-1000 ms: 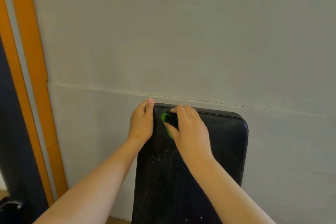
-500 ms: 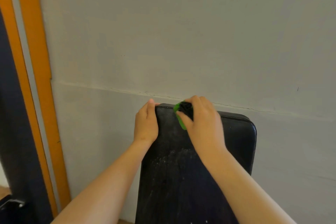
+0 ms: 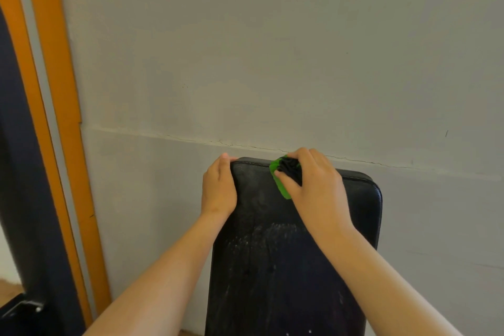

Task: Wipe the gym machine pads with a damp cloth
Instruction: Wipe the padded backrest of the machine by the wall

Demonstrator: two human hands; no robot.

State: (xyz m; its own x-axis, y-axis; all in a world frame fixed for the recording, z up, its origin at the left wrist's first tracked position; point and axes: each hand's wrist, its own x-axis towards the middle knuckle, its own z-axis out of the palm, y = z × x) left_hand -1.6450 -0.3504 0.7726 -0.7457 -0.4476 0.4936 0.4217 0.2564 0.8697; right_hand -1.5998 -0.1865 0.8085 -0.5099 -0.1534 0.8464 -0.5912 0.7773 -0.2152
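pad: black padded vinyl, rounded corners, whitish streaks, lower centre
cloth: green-black, bunched, at the pad's top edge
right hand: gripping cloth
left hand: fingers curled round pad's top left corner

green-black cloth bunched atop black pad

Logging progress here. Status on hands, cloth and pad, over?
Left hand grips black pad at top left corner. Right hand presses green-and-black cloth on pad's top edge. No obstruction seen.
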